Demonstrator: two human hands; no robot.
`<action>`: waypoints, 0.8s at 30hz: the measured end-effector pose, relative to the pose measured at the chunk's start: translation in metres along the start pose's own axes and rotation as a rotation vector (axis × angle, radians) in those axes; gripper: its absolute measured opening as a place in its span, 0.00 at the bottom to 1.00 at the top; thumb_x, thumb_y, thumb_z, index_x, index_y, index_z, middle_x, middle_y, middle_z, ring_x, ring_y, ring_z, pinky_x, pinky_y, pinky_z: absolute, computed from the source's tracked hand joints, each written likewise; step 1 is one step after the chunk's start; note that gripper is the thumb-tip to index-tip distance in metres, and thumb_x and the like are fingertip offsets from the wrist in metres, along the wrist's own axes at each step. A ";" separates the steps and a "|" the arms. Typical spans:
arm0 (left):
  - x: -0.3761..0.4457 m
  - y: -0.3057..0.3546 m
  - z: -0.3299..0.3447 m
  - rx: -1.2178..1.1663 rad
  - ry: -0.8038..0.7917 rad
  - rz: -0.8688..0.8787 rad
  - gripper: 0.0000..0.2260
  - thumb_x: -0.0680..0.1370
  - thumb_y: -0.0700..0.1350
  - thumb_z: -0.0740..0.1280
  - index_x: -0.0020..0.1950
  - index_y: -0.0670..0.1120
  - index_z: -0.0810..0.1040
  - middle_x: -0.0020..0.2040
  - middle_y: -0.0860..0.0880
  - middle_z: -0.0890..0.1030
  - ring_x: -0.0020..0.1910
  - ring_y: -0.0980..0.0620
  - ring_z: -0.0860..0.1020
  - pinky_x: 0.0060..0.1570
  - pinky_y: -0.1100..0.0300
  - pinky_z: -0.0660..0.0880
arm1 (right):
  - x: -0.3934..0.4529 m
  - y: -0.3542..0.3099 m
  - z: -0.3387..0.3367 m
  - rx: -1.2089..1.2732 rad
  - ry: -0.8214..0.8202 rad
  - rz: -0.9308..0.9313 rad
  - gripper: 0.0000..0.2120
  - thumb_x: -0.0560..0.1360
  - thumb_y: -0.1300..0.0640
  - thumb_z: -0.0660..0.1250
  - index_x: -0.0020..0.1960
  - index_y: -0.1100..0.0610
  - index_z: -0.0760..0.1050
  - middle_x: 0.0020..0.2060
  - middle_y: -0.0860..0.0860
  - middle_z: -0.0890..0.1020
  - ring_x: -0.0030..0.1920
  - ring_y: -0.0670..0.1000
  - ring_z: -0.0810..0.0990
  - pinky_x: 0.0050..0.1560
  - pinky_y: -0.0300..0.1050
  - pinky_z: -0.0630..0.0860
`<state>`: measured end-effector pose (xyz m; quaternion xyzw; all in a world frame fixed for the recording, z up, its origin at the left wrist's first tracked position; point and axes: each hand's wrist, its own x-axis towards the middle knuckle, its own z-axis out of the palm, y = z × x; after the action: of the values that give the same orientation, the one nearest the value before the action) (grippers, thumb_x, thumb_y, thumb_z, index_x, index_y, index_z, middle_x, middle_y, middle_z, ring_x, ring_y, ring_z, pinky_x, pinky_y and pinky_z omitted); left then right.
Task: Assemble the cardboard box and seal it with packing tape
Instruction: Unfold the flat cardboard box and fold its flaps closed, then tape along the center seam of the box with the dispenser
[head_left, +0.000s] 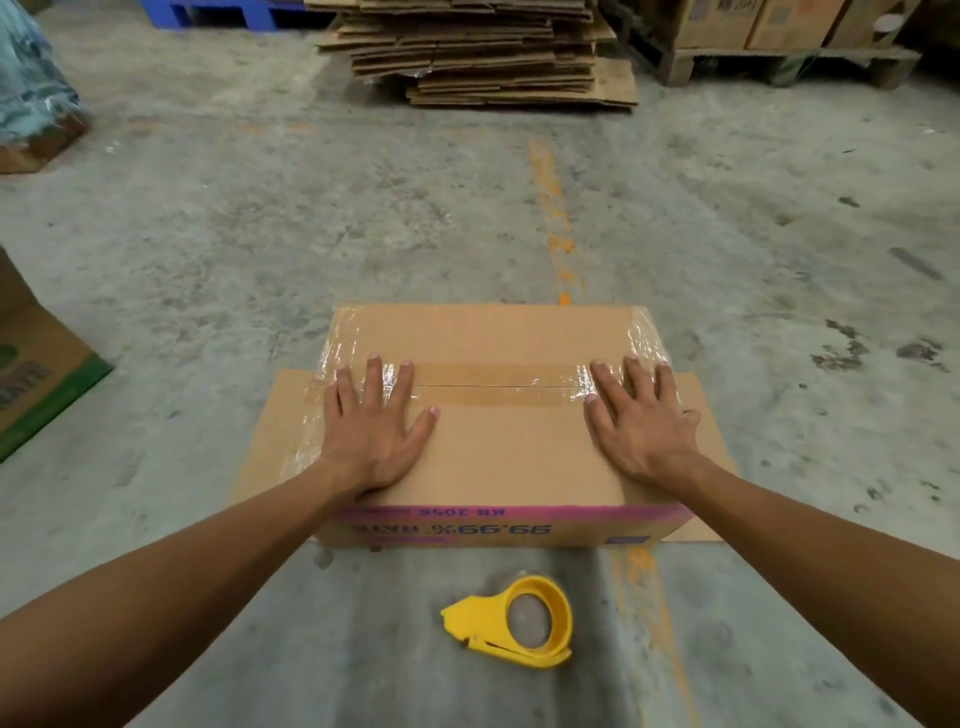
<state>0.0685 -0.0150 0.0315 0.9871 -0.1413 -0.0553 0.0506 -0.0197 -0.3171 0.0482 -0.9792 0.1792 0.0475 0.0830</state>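
Note:
A brown cardboard box (498, 452) with a pink printed band on its near side stands on a flat cardboard sheet (270, 421) on the concrete floor. Its top flaps are closed, and clear tape (498, 387) runs along the middle seam and down both ends. My left hand (371, 431) lies flat on the box top at the left end of the seam, fingers spread. At the right end my right hand (641, 421) presses flat in the same way. A yellow tape dispenser (514, 621) lies on the floor in front of the box, touched by neither hand.
A stack of flattened cardboard (478, 52) lies ahead at the back. A wooden pallet with cartons (779, 36) stands at the back right. A printed box (36, 358) sits at the left edge, with a wrapped bundle (31, 93) at the far left. An orange line (550, 208) marks the floor.

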 end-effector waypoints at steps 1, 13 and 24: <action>-0.003 0.001 0.000 -0.002 0.001 0.000 0.34 0.77 0.70 0.42 0.79 0.58 0.41 0.81 0.45 0.43 0.77 0.34 0.41 0.74 0.40 0.39 | -0.003 0.000 0.000 -0.010 -0.003 0.000 0.27 0.78 0.35 0.41 0.77 0.36 0.46 0.79 0.46 0.49 0.78 0.59 0.43 0.66 0.75 0.55; -0.013 -0.010 0.004 0.034 0.023 0.244 0.35 0.78 0.65 0.41 0.81 0.49 0.43 0.81 0.45 0.43 0.79 0.45 0.41 0.76 0.46 0.40 | -0.071 -0.057 0.005 0.095 0.242 -1.080 0.19 0.75 0.56 0.62 0.65 0.56 0.73 0.54 0.58 0.79 0.54 0.58 0.75 0.55 0.51 0.70; -0.015 -0.009 0.003 0.070 -0.004 0.252 0.33 0.80 0.64 0.42 0.80 0.49 0.42 0.80 0.44 0.41 0.79 0.44 0.40 0.76 0.46 0.38 | -0.142 -0.028 0.102 -0.244 -0.566 -0.883 0.40 0.79 0.42 0.56 0.78 0.47 0.32 0.72 0.57 0.64 0.65 0.63 0.71 0.62 0.55 0.72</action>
<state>0.0566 -0.0027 0.0292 0.9625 -0.2664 -0.0456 0.0224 -0.1484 -0.2241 -0.0305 -0.9127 -0.2859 0.2908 0.0258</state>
